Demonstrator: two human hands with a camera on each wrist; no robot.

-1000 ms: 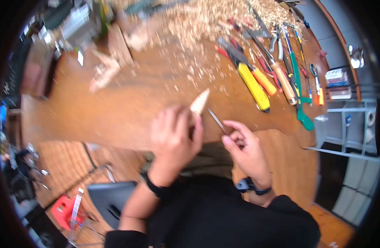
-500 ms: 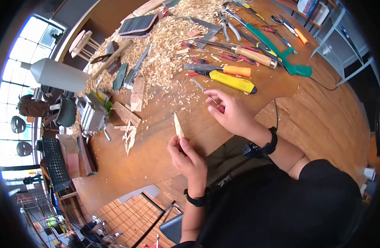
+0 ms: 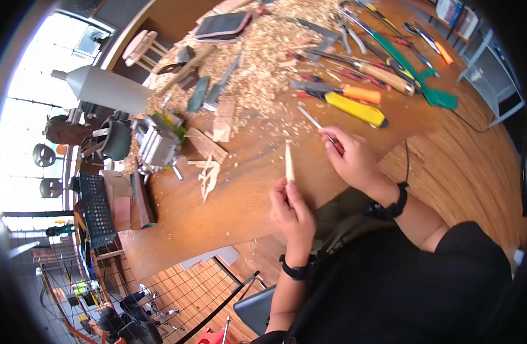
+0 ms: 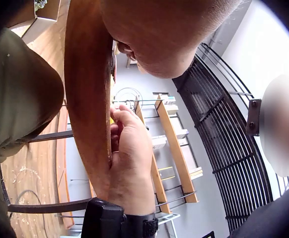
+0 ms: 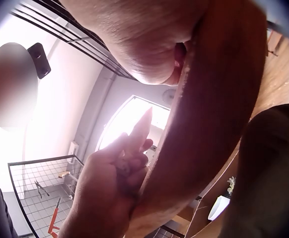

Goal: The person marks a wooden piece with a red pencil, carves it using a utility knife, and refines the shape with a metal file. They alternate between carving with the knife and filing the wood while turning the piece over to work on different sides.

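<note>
The left hand (image 3: pixel 292 209) pinches a thin wood sliver (image 3: pixel 288 163) upright just over the near edge of the worktop (image 3: pixel 229 212), bare wood to its left. The right hand (image 3: pixel 352 160) grips a slim knife (image 3: pixel 316 122), shavings (image 3: pixel 263 51) and tools beyond.

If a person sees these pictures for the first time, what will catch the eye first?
First, the two hands at the table edge: the left hand holds a pale pointed wood piece upright, and the right hand grips a thin carving knife. Behind them, wood shavings heap over the table, with a yellow utility knife to the right.
</note>
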